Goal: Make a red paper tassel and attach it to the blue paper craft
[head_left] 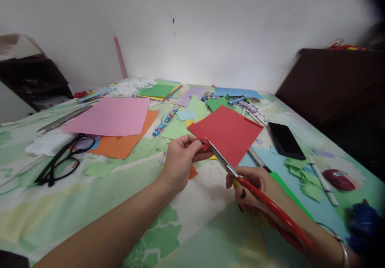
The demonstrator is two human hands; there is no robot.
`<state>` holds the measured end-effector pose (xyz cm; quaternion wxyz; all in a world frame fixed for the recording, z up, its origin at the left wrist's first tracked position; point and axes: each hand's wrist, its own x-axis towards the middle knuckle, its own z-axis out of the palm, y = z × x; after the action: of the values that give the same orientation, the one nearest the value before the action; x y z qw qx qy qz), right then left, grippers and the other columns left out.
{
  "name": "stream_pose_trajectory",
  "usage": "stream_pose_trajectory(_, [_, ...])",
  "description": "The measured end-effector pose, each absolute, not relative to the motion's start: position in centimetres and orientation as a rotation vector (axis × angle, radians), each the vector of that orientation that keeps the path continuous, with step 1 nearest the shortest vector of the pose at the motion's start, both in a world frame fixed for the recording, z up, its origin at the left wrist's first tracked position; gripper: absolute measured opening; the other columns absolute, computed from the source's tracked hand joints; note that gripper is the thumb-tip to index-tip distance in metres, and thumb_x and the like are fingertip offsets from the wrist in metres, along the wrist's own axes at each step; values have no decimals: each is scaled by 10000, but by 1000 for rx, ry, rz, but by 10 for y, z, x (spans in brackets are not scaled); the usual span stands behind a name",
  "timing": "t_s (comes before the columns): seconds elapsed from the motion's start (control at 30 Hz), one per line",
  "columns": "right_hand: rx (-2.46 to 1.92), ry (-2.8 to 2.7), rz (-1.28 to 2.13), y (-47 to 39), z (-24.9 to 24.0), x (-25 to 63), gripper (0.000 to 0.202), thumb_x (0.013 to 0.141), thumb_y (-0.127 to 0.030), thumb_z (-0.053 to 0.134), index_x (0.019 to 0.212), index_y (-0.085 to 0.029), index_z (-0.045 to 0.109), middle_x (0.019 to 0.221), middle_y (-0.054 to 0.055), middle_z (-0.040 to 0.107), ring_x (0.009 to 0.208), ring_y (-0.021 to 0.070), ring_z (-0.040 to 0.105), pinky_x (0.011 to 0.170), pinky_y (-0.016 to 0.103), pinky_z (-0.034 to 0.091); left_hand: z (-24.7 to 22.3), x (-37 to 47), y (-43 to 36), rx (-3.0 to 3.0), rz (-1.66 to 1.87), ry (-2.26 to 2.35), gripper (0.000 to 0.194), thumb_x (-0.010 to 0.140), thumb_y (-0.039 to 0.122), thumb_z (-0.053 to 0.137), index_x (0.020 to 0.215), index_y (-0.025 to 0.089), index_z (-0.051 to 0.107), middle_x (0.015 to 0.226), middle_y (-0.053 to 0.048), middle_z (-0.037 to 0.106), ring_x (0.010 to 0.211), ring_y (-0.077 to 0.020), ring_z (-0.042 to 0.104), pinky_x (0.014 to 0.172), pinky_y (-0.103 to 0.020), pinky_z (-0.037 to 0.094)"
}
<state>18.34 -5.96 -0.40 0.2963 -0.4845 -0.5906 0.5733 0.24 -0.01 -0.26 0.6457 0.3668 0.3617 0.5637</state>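
Note:
Between the thumb and fingers of my left hand [183,157] is the left corner of a small piece of red paper [230,133], tilted above the table. My right hand [258,189] is wrapped round a pair of scissors [273,206] with red handles. Their metal blades point up and left, and the tips lie at the red paper's near edge beside my left fingertips. Whether the blades are parted is hard to tell. Beneath the red paper, green, blue and yellow paper scraps [186,115] lie partly hidden.
Pink paper [111,115] and orange paper [126,139] lie at left, with black glasses [64,159] before them. A phone [285,139], fringed green paper [306,175] and a white marker [325,183] lie at right. White string [130,88] lies at the back, by the wall.

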Motion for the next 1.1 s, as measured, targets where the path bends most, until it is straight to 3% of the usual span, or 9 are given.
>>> stream_pose_trajectory(0.37, [-1271,-1561,1540,-60,-4,183,546,680,-655,693,821,-143,561,530,-28,494,426,69,394,397,180,308,-2,3,-1,833,1291,844,99,681,162,654,641,137,568,693,-47,707,705,-170,696,735,-321,577])
stream_pose_trajectory(1.1, [-1360,-1535,1507,-59,-4,181,486,651,-603,730,750,-166,543,510,-55,422,407,66,360,364,181,275,-4,3,0,840,1284,852,100,680,177,676,641,130,598,700,-42,691,725,-175,695,772,-341,574])
